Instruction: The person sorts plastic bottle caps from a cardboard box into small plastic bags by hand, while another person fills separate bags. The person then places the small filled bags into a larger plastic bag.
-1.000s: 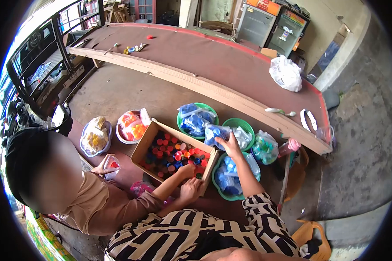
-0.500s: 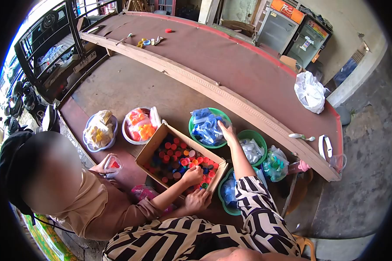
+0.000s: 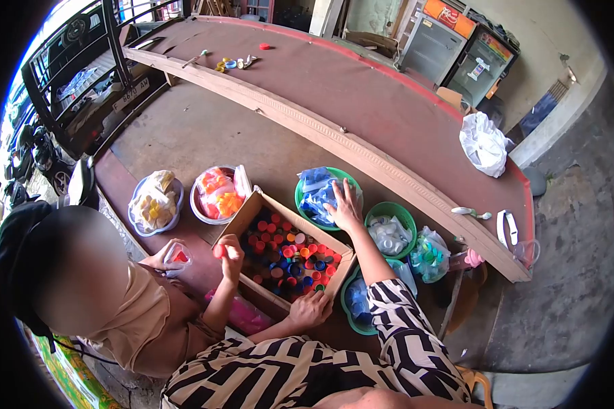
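My right hand (image 3: 346,206) is open, its fingers spread over the blue packed bags (image 3: 316,191) in a green basket (image 3: 356,187). Lower down, my left hand (image 3: 310,310) grips the near edge of an open cardboard box (image 3: 262,298). Inside the box lie several loose caps (image 3: 290,252), mostly red, with some blue, black and orange ones. Beside the box a co-worker's hand (image 3: 232,259) lifts a red cap (image 3: 219,251). The co-worker's other hand (image 3: 158,259) holds a small clear bag (image 3: 179,256) with red inside.
Left of the box stand baskets of yellowish bags (image 3: 158,204) and orange-red bags (image 3: 218,194). To the right are baskets with white bags (image 3: 391,235) and blue bags (image 3: 359,300), and a bag of green caps (image 3: 428,255). A long wooden beam (image 3: 307,123) crosses behind them.
My right hand has let go of the blue bag, which now rests in the green basket. The co-worker's hand has risen out of the box with a red cap. My left hand stays at the box edge.
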Demonstrator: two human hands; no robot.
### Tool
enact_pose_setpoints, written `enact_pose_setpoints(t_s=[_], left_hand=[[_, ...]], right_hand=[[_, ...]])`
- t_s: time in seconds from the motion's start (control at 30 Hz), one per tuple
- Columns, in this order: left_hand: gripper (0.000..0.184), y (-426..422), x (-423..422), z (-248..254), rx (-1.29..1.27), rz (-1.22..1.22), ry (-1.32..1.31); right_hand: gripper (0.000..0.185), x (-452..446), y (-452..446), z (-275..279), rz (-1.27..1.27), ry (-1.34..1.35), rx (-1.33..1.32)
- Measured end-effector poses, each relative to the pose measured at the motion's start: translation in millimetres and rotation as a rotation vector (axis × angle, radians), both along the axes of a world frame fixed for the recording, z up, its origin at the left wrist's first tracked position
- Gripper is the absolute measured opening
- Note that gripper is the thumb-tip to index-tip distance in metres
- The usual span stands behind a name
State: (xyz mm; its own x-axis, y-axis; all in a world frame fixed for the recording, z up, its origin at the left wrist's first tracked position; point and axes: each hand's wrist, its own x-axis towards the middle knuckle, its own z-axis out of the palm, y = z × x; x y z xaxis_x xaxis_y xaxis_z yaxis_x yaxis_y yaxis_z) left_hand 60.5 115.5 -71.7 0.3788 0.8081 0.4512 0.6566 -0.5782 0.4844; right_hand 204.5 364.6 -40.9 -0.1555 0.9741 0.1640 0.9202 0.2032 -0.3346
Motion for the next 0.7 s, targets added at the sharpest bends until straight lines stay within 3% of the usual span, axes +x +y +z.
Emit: enact_pose_setpoints(t_s=[0.13, 0.2, 0.33, 0.4, 0.5, 0.6, 0.7], left_hand=[[0.017, -1.0, 0.6, 0.4, 0.014, 0.008, -0.003], [0.017, -1.9, 0.9, 1.2, 0.028, 0.014, 0.001], [0.017, -2.3, -1.2, -4.7, 0.061, -0.014, 0.010], [0.019, -4.2, -3.6, -13.4, 0.024, -0.037, 0.014], [0.026, -8.5, -11.3, -20.8, 0.015, -0.104, -0.046], [0.030, -18.7, -17.1, -27.6, -0.084, -0.142, -0.007], [0.027, -24.9, -24.3, -26.2, -0.091, -0.198, -0.171]], right_hand=[[0.080, -6.4, -41.4, 29.3, 0.085, 0.009, 0.204], [0.072, -7.2, -72.7, 19.4, 0.148, 0.217, 0.247], [0.040, -15.4, -151.7, 2.9, 0.232, 0.236, 0.118], [0.036, -19.4, -183.4, -12.1, 0.270, 0.300, -0.035], [0.023, -18.6, -218.7, -44.9, 0.255, 0.297, -0.051], [0.023, -16.8, -233.4, -46.1, 0.243, 0.282, 0.053], [0.027, -18.7, -239.7, -42.0, 0.246, 0.142, 0.005]])
